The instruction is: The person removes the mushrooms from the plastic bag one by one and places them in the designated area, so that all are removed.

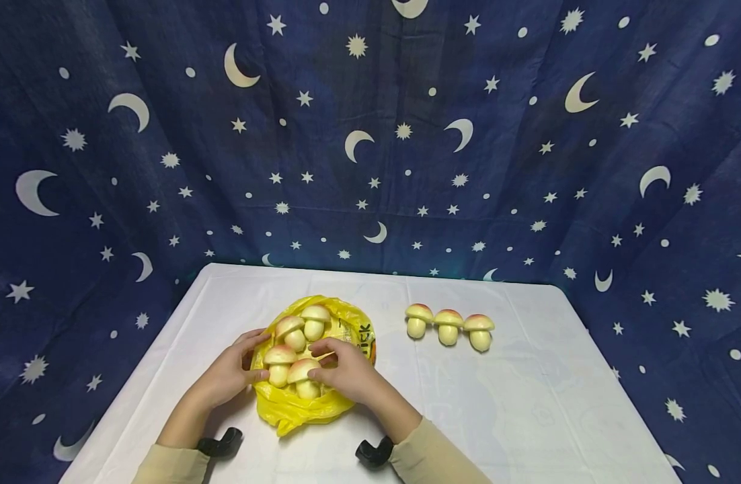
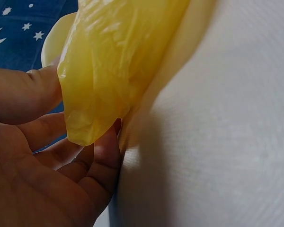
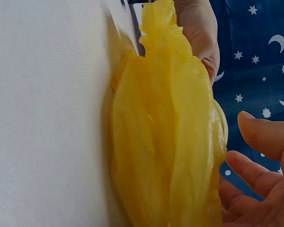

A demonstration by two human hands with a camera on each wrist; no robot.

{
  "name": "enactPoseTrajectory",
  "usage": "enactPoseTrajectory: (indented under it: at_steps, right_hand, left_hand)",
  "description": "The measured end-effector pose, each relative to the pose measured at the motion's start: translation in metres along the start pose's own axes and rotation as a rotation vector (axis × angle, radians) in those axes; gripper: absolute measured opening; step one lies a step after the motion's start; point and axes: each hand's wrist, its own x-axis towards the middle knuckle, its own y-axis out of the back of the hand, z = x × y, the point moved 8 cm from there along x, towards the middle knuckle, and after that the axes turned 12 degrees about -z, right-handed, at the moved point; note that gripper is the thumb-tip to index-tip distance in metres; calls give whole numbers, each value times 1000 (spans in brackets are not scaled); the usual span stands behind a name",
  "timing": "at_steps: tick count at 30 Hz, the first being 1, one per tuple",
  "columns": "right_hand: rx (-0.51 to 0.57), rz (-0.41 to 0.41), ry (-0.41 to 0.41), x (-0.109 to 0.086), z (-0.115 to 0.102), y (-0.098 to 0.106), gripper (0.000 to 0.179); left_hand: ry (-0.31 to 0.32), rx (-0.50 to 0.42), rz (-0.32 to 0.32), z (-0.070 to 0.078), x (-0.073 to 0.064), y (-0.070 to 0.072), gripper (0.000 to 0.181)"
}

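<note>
A yellow plastic bag (image 1: 310, 410) lies opened out on the table, with several toy mushrooms (image 1: 280, 355) in it, pale with reddish caps. My left hand (image 1: 228, 371) holds the bag's left edge; the left wrist view has its thumb on one side of the yellow plastic (image 2: 113, 71) and its curled fingers on the other. Over the bag's right part is my right hand (image 1: 351, 371), close to the nearest mushroom (image 1: 306, 390). The right wrist view shows that hand's thumb and fingers (image 3: 258, 172) spread apart beside the bag, nothing between them.
To the right of the bag, three more toy mushrooms (image 1: 448, 327) stand side by side on the white tablecloth (image 1: 528, 403). A dark blue curtain (image 1: 370, 101) with moons and stars hangs behind the table and along its sides. Both wrists carry black mounts (image 1: 222, 444).
</note>
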Motion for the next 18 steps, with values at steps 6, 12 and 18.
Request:
enactPoseTrajectory:
  at_steps: [6, 12, 18]
  right_hand:
    - [-52, 13, -24, 2, 3, -5, 41]
    - [-101, 23, -52, 5, 6, -10, 38]
    - [-87, 20, -72, 5, 7, -14, 33]
  left_hand:
    - [4, -7, -4, 1, 0, 0, 75]
    - [9, -25, -9, 2, 0, 0, 76]
    - [15, -19, -4, 1, 0, 0, 76]
